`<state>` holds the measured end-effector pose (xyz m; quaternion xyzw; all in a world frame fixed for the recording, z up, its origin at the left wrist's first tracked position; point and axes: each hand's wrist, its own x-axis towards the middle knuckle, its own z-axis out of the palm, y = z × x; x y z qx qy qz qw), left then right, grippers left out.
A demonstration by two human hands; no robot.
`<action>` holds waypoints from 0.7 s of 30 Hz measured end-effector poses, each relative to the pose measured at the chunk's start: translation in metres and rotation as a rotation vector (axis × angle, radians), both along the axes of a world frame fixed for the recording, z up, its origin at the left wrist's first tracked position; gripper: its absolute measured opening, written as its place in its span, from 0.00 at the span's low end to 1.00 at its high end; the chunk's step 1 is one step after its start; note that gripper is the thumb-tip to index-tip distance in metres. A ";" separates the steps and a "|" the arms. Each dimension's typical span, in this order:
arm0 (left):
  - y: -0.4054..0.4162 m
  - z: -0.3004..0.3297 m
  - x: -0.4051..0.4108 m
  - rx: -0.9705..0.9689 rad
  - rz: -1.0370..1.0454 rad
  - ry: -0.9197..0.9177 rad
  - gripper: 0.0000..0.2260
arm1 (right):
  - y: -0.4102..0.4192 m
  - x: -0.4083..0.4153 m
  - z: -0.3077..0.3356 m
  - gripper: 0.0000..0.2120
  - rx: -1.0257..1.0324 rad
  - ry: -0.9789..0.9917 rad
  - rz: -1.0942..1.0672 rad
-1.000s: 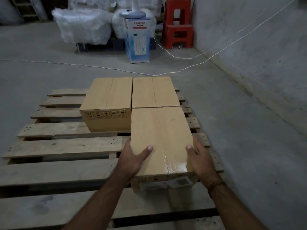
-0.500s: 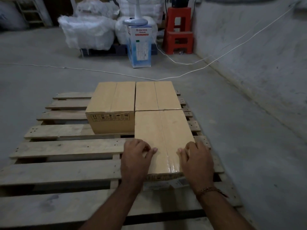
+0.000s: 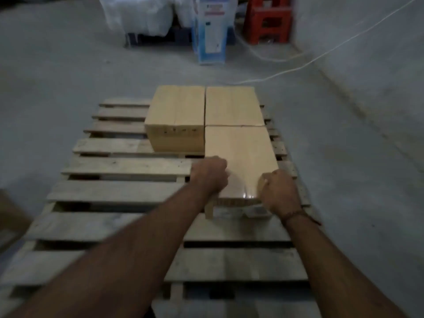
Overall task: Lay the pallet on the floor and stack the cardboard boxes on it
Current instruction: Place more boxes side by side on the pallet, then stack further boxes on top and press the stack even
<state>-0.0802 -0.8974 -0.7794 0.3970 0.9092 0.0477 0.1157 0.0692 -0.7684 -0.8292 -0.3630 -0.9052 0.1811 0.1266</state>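
A wooden pallet lies flat on the concrete floor. Three tan cardboard boxes stand on its far right part: a far left box, a far right box and a near box pressed against them. My left hand rests curled on the near box's left edge. At the box's near right corner sits my right hand, also curled. Neither hand wraps around the box. The picture is blurred.
Behind the pallet stand a blue and white carton, red plastic stools and white sacks. A white cable runs across the floor to the right wall. A brown cardboard piece shows at the left edge.
My hands left the near box's sides, came onto its top, then curled into fists near its front corners. The box has settled against the two far boxes. The camera tilted down.
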 end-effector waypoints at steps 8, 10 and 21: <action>-0.077 0.174 0.034 0.185 0.200 -0.092 0.16 | -0.105 0.053 0.129 0.16 -0.140 0.179 -0.124; -0.109 0.219 0.035 0.136 0.203 -0.102 0.16 | -0.133 0.049 0.182 0.11 -0.134 0.183 -0.089; -0.378 0.469 0.039 0.108 0.562 -0.224 0.16 | -0.361 -0.036 0.506 0.09 -0.288 -0.081 0.325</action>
